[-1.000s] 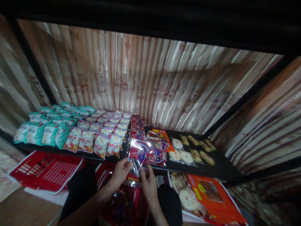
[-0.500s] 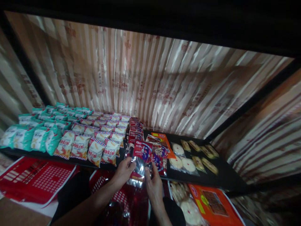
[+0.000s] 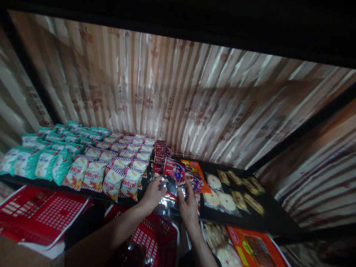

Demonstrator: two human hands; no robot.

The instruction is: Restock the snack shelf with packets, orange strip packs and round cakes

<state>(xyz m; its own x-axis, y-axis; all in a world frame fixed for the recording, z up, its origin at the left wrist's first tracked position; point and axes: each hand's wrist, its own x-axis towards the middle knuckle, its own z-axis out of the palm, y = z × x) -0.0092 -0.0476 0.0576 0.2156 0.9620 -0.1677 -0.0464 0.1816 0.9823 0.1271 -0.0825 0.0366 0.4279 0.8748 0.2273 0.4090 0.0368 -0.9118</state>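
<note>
left hand (image 3: 155, 191) and right hand (image 3: 188, 204) pinched shut on opposite sides of a red packet (image 3: 174, 170), held up at the shelf (image 3: 268, 215) front, white bags (image 3: 113, 181) leftward, basket (image 3: 146, 234) below

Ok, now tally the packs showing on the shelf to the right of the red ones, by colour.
Orange pack: 1
White round packs: 3
Yellowish packs: 6
Total: 10
</note>
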